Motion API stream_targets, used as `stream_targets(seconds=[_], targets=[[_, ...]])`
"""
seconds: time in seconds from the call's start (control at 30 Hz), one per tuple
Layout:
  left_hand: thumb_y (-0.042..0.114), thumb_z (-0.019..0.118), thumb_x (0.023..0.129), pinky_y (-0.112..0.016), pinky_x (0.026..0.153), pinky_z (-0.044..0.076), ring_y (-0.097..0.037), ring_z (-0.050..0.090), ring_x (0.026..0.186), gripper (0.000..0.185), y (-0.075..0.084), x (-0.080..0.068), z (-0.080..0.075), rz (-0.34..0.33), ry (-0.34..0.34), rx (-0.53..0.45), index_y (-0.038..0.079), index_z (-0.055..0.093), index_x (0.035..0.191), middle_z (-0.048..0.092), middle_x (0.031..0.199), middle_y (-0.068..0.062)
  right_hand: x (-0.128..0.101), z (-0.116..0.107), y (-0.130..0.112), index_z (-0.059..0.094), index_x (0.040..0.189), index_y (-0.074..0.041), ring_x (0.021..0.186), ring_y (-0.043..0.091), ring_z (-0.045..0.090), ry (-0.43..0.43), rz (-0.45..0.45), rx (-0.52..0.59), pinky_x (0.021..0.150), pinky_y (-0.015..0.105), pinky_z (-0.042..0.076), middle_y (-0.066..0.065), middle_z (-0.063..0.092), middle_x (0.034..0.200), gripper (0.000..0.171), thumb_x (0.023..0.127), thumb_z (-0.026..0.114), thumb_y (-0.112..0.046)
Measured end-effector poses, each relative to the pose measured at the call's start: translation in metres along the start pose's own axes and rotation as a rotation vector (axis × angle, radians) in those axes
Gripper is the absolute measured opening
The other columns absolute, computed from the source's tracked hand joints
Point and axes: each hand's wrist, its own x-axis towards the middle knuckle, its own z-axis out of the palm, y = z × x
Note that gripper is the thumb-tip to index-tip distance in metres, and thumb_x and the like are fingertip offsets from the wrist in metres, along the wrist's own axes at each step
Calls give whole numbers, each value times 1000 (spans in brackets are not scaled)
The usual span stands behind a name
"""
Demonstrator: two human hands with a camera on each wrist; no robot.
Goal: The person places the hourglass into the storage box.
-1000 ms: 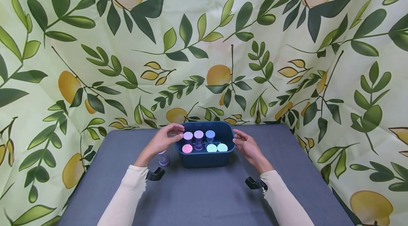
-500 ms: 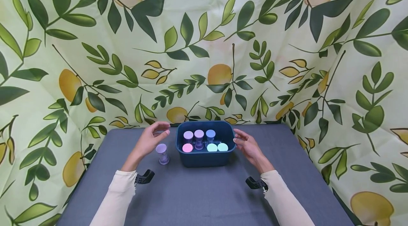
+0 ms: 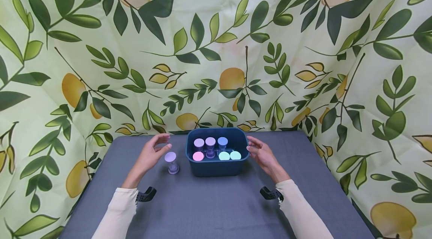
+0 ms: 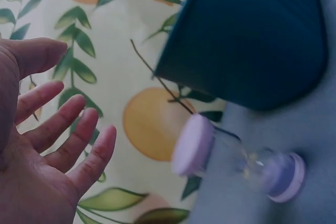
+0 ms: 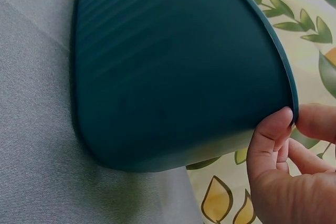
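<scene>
A lilac-capped sand timer [image 3: 171,163] stands upright on the table, left of a dark blue plastic bin [image 3: 216,169]. My left hand [image 3: 150,156] hovers beside that timer, holding nothing; in the left wrist view its fingers [image 4: 71,129] are spread and apart from the timer [image 4: 194,145]. At the bin's right end, my right hand [image 3: 264,158] pinches the rim between thumb and finger, as the right wrist view of the bin [image 5: 173,77] shows. Inside the bin stand several sand timers, among them a pink-capped one [image 3: 198,156], a blue-capped one [image 3: 222,142] and mint-capped ones [image 3: 235,155].
A grey cloth covers the table [image 3: 216,209]. Behind it and along both sides hangs a fabric backdrop [image 3: 202,74] printed with lemons and leaves. Black straps with a small device [image 3: 271,194] sit at each wrist.
My left hand has left the bin's left rim and moved left and down, bringing the lone lilac-capped timer into full view. The right hand stays at the bin's rim.
</scene>
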Motion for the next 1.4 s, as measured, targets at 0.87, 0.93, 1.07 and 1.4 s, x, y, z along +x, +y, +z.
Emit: stream_targets(seconds=[0.87,0.93,1.07,1.4], targets=[[13,73,87,-57,100,46,-48,49,127,66,-67,-24,24,-87,-68,-79,-2,40,143,44,143,-31,-4,0,2,43,148,-12,94,11,52,14,6,-2,78,21,48,0,47,113,50,99,54,-6],[12,74,87,-57,100,46,-49,50,126,66,-67,-23,25,-90,-59,-85,-2,40,143,45,142,-31,-4,0,2,42,148,-11,94,11,51,11,-1,-6,79,21,48,0,46,113,50,99,53,-6],[8,74,85,-51,98,49,-48,51,124,68,-67,-22,28,-93,-56,-94,-2,40,143,47,140,-30,-5,-1,1,41,148,-11,92,10,51,18,2,-3,79,22,48,0,46,113,50,99,52,-5],[4,75,83,-27,85,50,-45,56,116,65,-71,-23,34,-96,-17,-94,-5,44,139,54,130,-29,-1,1,-1,42,148,-13,95,11,51,3,0,-4,79,21,48,0,45,114,51,99,53,-6]])
